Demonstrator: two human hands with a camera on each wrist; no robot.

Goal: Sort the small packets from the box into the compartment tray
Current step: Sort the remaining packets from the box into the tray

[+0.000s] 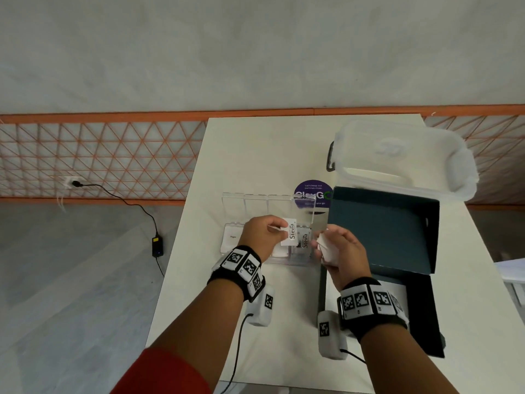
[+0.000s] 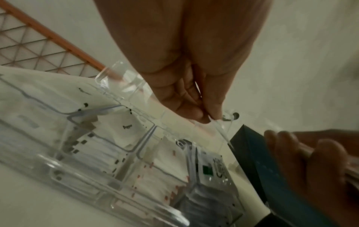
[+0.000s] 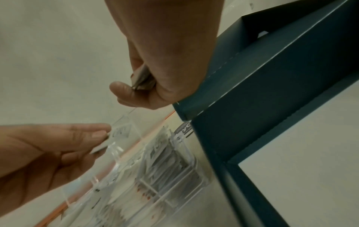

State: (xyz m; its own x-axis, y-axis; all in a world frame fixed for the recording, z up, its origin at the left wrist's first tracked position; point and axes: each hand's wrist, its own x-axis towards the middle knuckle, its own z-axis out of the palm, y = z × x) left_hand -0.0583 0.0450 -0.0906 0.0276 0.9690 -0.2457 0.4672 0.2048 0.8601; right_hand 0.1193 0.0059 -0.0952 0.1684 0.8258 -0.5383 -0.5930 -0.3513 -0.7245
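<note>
My left hand pinches a single white Stevia packet by its edge, held above the clear compartment tray. The tray's lids stand open. Its rightmost compartment holds more Stevia packets, and the leftmost holds sugar packets. My right hand grips a small bundle of white packets between the tray and the dark teal box. In the right wrist view the bundle sits inside the curled fingers, with the left hand's packet just over the tray.
An empty clear plastic tub stands at the table's back right, behind the box. A purple round sticker lies behind the tray. The white table ends to the left, where a cable and charger lie on the floor.
</note>
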